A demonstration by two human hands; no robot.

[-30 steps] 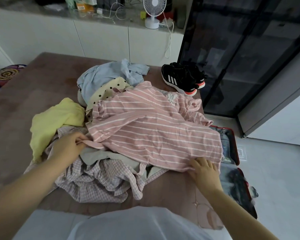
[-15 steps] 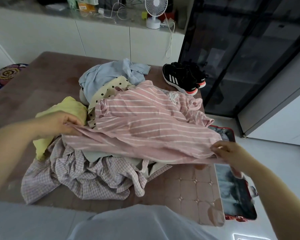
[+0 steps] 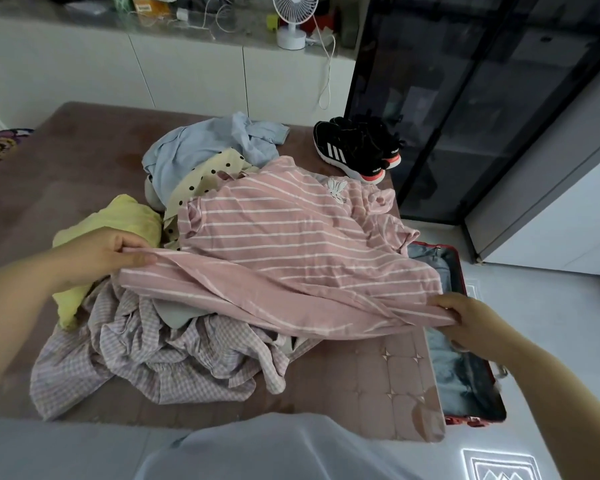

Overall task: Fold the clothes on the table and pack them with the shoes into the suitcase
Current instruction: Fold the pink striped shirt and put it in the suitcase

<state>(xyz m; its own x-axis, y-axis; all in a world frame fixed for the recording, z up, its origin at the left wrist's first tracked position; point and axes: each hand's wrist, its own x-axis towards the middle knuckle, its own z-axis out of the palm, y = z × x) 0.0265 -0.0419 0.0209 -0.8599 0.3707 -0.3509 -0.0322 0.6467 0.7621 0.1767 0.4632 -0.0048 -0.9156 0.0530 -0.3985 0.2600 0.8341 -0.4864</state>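
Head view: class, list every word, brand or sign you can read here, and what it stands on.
"adidas": heels of the black shoes, small but legible.
Three white stripes, no letters: side of the same shoes.
Orange packet on the counter: print too blurred.
Pink striped shirt: rabbit motif, no words.

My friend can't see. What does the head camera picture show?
A pink striped shirt is held by its near edge, left hand at one end and right hand at the other, above heaped clothes on a table. Black sneakers sit at its far corner; an open red suitcase lies on the floor beside it.
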